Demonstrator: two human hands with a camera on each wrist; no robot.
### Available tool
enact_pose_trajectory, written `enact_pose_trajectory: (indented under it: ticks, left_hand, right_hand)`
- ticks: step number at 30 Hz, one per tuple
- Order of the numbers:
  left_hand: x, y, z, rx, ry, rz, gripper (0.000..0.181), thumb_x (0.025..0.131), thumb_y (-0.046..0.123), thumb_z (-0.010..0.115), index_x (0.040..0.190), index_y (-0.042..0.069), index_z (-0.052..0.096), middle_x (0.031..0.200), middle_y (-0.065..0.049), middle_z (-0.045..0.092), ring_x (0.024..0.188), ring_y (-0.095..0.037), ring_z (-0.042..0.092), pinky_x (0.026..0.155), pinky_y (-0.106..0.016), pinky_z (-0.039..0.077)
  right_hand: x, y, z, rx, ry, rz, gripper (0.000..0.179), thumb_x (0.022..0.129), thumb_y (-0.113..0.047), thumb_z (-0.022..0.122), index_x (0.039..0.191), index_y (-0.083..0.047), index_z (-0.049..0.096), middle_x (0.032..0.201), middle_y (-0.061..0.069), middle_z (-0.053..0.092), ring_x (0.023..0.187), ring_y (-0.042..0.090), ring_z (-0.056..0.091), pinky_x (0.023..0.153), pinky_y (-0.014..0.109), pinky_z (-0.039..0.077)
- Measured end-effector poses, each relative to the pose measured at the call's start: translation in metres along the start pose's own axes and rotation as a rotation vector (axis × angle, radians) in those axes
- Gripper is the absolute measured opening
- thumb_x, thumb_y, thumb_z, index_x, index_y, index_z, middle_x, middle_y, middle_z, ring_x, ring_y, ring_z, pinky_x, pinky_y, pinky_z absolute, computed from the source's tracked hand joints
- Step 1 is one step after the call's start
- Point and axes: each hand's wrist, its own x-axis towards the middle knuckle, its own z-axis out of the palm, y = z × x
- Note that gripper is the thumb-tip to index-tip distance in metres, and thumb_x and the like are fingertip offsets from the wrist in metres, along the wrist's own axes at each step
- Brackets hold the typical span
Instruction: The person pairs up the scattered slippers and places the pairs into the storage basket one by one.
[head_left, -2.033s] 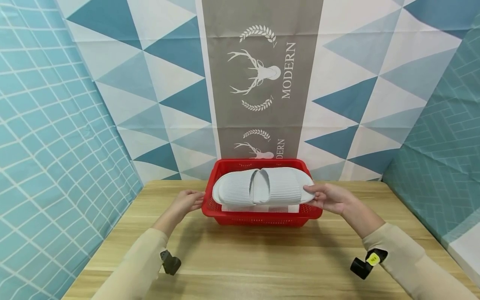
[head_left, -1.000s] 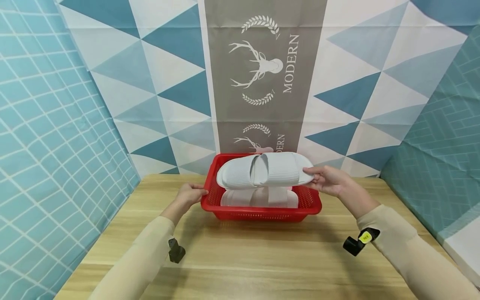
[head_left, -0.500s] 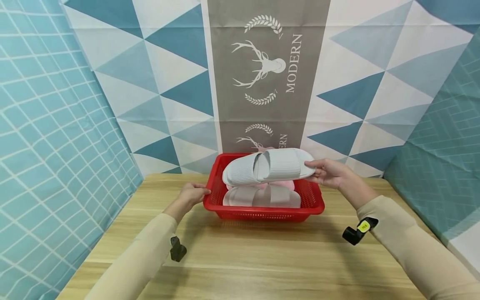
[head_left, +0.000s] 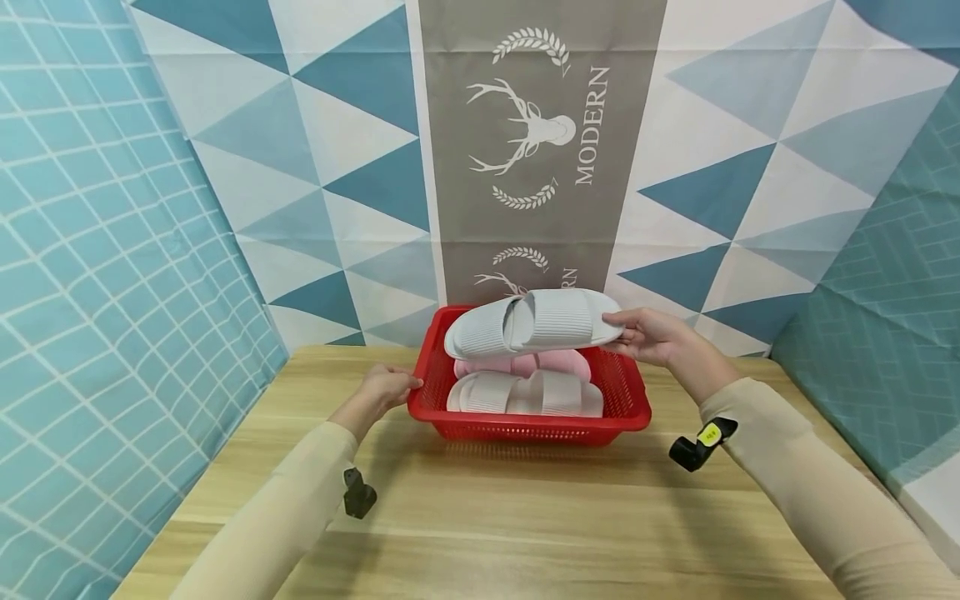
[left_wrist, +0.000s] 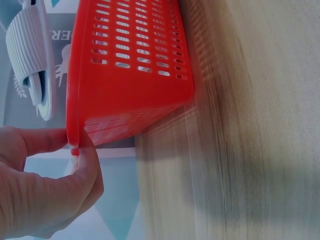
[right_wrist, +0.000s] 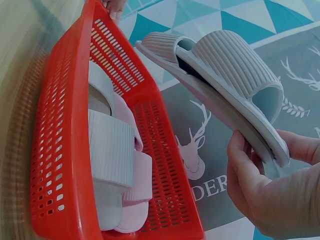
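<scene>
My right hand (head_left: pixel 651 337) pinches one end of a pair of light grey ribbed slide slippers (head_left: pixel 562 318), nested lengthwise, with fingers below and thumb on top. The pair hangs tilted above the red plastic basket (head_left: pixel 525 427). In the right wrist view the raised slippers (right_wrist: pixel 231 60) are apart from the basket rim. Inside the basket lie another pale grey slipper pair (head_left: pixel 487 393) and, behind it, pink slippers (head_left: pixel 573 363), partly covered. My left hand (head_left: pixel 378 390) pinches the basket's left rim; the left wrist view shows thumb and fingers (left_wrist: pixel 89 172) on either side of that rim.
The basket stands on a wooden table (head_left: pixel 465 517) near its back edge, close to the patterned wall cloth (head_left: pixel 360 167). Blue tile-print cloth (head_left: pixel 90 292) hangs at the left, and green cloth (head_left: pixel 877 350) at the right. A white block (head_left: pixel 933 492) sits at the right edge.
My right hand has lifted the grey slippers up and back above the basket, exposing the pale grey and pink slippers below. My left hand has moved from beside the rim to pinching it.
</scene>
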Motion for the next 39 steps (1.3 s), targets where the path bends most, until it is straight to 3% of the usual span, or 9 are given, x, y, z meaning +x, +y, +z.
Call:
enact_pose_trajectory:
  ticks: [9,17,26,31,34,39]
  left_hand:
    - [-0.001,-0.003,0.000,0.000,-0.017,-0.015,0.039,0.091,0.004,0.058,0.127,-0.009,0.053,0.124,-0.022,0.053,0.086,-0.016,0.062,0.095,-0.035,0.055]
    - [-0.001,-0.004,0.003,0.017,-0.035,0.012,0.039,0.091,0.003,0.055,0.127,-0.013,0.051,0.126,-0.024,0.053,0.094,-0.019,0.064,0.095,-0.035,0.055]
    - [0.002,-0.004,0.001,0.031,-0.006,0.025,0.040,0.092,0.009,0.056,0.128,-0.008,0.051,0.122,-0.022,0.057,0.090,-0.018,0.065,0.090,-0.033,0.057]
    - [0.004,-0.008,-0.001,0.036,-0.002,0.047,0.039,0.092,0.009,0.057,0.126,-0.009,0.052,0.120,-0.022,0.057,0.088,-0.017,0.065,0.086,-0.031,0.059]
    - [0.005,-0.008,-0.002,0.049,-0.001,0.055,0.039,0.092,0.010,0.057,0.126,-0.008,0.053,0.121,-0.022,0.057,0.089,-0.018,0.065,0.086,-0.031,0.059]
    - [0.005,-0.008,-0.004,0.064,-0.006,0.067,0.039,0.093,0.011,0.057,0.126,-0.008,0.052,0.121,-0.022,0.057,0.087,-0.016,0.064,0.084,-0.029,0.059]
  right_hand:
    - [0.005,0.001,-0.003,0.018,0.038,0.004,0.031,0.095,-0.012,0.057,0.122,-0.013,0.041,0.091,0.000,0.069,0.087,0.016,0.068,0.087,0.031,0.058]
    - [0.010,0.001,-0.009,0.027,0.055,0.014,0.029,0.095,-0.012,0.056,0.120,-0.013,0.041,0.089,0.000,0.069,0.085,0.016,0.069,0.087,0.031,0.058]
    - [0.016,-0.004,-0.012,0.042,0.074,0.028,0.036,0.093,-0.013,0.060,0.123,-0.014,0.041,0.090,0.000,0.068,0.087,0.018,0.068,0.092,0.031,0.055]
    - [0.021,-0.004,-0.011,0.050,0.086,0.038,0.037,0.093,-0.014,0.061,0.124,-0.017,0.039,0.112,-0.001,0.057,0.098,0.016,0.062,0.097,0.030,0.052]
    - [0.024,-0.004,-0.009,0.044,0.095,0.039,0.043,0.093,-0.015,0.061,0.129,-0.019,0.037,0.117,-0.001,0.052,0.104,0.016,0.058,0.098,0.030,0.051]
    - [0.029,-0.005,-0.008,0.030,0.100,0.039,0.058,0.093,-0.015,0.061,0.142,-0.019,0.029,0.107,-0.002,0.058,0.103,0.017,0.059,0.100,0.030,0.050]
